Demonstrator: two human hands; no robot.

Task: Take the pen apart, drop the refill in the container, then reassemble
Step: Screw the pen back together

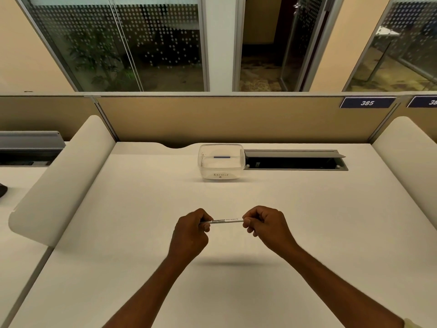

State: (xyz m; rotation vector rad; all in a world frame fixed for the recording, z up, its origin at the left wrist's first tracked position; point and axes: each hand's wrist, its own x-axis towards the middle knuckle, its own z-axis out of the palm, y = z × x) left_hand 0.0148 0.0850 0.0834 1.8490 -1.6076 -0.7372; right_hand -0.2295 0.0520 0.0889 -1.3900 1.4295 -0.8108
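Observation:
A thin white pen (227,220) with dark print along its barrel is held level above the white desk (142,233). My left hand (192,230) pinches its left end and my right hand (264,224) pinches its right end. Both ends are hidden by my fingers. A clear plastic container (221,162) with a handwritten label stands at the back of the desk, well beyond my hands. A short blue strip shows inside it.
An open cable tray slot (293,160) lies just right of the container. Rounded white dividers (61,176) border the desk on the left and right (406,147). A tan partition wall (212,117) closes off the back.

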